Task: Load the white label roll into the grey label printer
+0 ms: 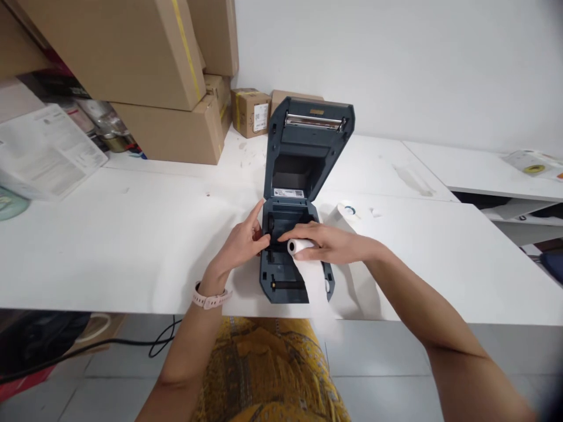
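A dark blue-grey label printer [267, 287] stands on the white table with its lid [303, 138] raised. My right hand [329, 242] grips a small white paper roll [299, 244] over the printer's open bay. From that roll a loose strip of paper [313, 287] hangs over the front of the printer. My left hand [241, 241] rests at the printer's left side, thumb on the rim and index finger stretched toward the hinge, holding nothing that I can see. A larger white label roll [345, 214] stands on the table just right of the printer, partly behind my right forearm.
Cardboard boxes [171, 132] are stacked at the back left, and a small carton [250, 112] sits behind the printer. Papers in a clear sleeve [48, 152] lie at the far left. Black cables [132, 341] hang below the table's front edge. Open shelving [514, 217] is at the right.
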A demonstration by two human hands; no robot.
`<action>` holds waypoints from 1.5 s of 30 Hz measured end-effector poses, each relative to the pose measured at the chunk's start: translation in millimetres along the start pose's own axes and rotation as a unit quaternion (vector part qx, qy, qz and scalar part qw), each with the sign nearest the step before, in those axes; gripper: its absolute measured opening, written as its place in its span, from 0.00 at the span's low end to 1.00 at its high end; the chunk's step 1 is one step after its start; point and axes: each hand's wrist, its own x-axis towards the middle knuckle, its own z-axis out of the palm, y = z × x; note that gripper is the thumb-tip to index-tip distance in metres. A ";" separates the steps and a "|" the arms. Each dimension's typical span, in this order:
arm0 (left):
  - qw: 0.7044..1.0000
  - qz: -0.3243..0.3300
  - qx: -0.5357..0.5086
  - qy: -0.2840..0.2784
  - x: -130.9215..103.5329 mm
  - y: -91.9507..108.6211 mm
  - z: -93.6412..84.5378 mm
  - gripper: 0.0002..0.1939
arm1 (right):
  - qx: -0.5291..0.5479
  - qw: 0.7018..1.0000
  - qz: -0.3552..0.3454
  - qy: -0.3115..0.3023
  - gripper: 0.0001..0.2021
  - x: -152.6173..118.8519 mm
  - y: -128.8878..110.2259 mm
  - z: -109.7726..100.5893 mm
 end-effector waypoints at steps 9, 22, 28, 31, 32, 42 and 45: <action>1.000 -0.017 -0.013 -0.003 -1.7 4.6 0.2 0.45 | 0.220 0.851 -0.009 0.476 0.27 -151.7 90.0 -30.7; 0.997 -0.035 -0.063 0.002 2.2 11.1 0.9 0.46 | 0.239 0.807 0.208 0.498 0.27 -141.9 181.5 13.3; 0.997 -0.021 -0.069 -0.002 5.4 9.1 1.7 0.44 | 0.187 0.816 0.178 0.517 0.32 -148.7 144.6 -6.9; 0.997 -0.021 -0.078 0.000 6.1 8.2 2.0 0.44 | 0.074 0.882 0.199 0.421 0.32 -135.2 119.8 -24.9; 0.996 -0.025 -0.081 0.000 6.1 8.0 2.1 0.44 | 0.033 0.902 0.214 0.372 0.32 -127.4 114.6 -30.6; 0.989 -0.049 -0.140 -0.017 4.7 3.2 3.4 0.48 | -0.010 0.913 0.242 0.327 0.28 -81.4 120.9 -38.5; 0.988 -0.039 -0.148 -0.004 5.0 4.0 4.0 0.47 | 0.023 0.909 0.198 0.367 0.28 -92.4 112.9 -40.7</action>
